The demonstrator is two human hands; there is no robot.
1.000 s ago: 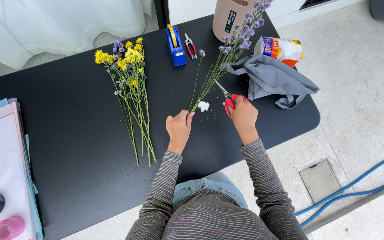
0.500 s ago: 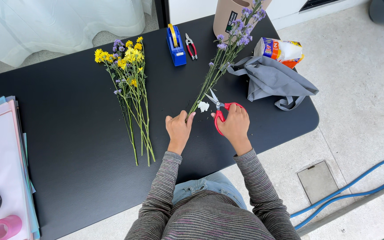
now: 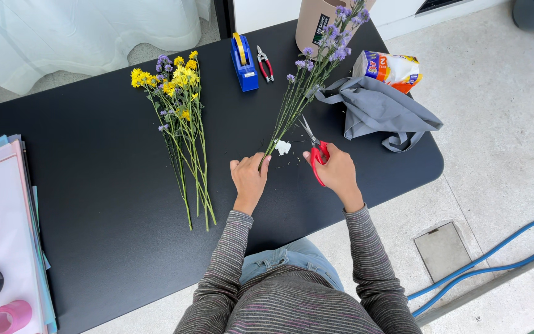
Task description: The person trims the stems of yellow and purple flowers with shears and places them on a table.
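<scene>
A florist's worktable [image 3: 125,204]; cut flowers [image 3: 180,117], tape dispenser [image 3: 243,62], wrapping paper sheets [image 3: 1,216], concrete floor [image 3: 514,124].

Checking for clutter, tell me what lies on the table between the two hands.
Between the left hand and right hand, head view shows a small white scrap and tiny dark clippings.
</scene>
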